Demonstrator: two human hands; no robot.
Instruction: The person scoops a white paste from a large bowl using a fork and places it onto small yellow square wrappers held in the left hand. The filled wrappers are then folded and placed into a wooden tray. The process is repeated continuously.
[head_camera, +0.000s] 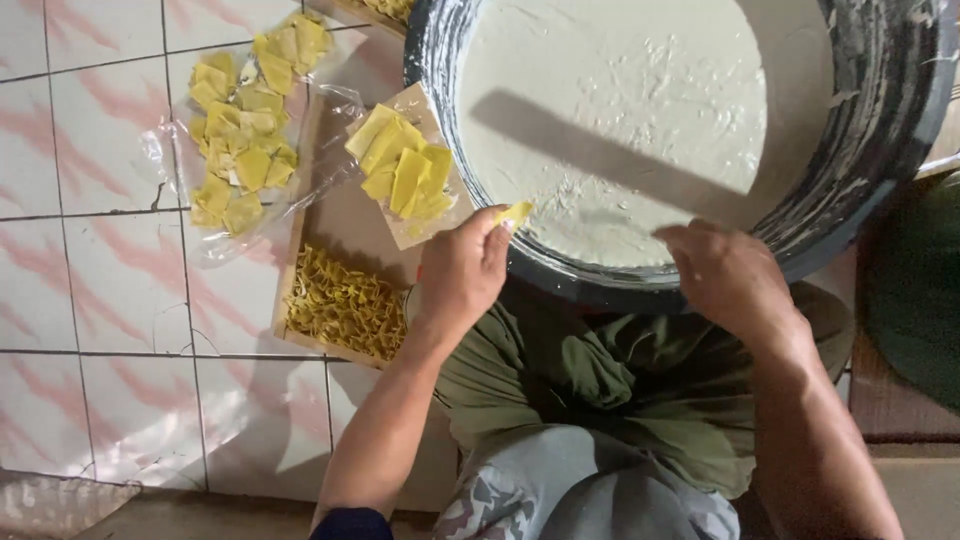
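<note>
Fingers of left hand (462, 272) pinch thin yellow square (515, 213).

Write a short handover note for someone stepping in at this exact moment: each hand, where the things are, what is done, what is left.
Left hand: pinching a yellow square piece at the rim of the big basin of white mixture.
Right hand: on the basin's near rim; whether it holds anything cannot be told.
Done: folded yellow pieces lie in the wooden tray.
Left: flat squares on the tray's paper and in the plastic bag.
</note>
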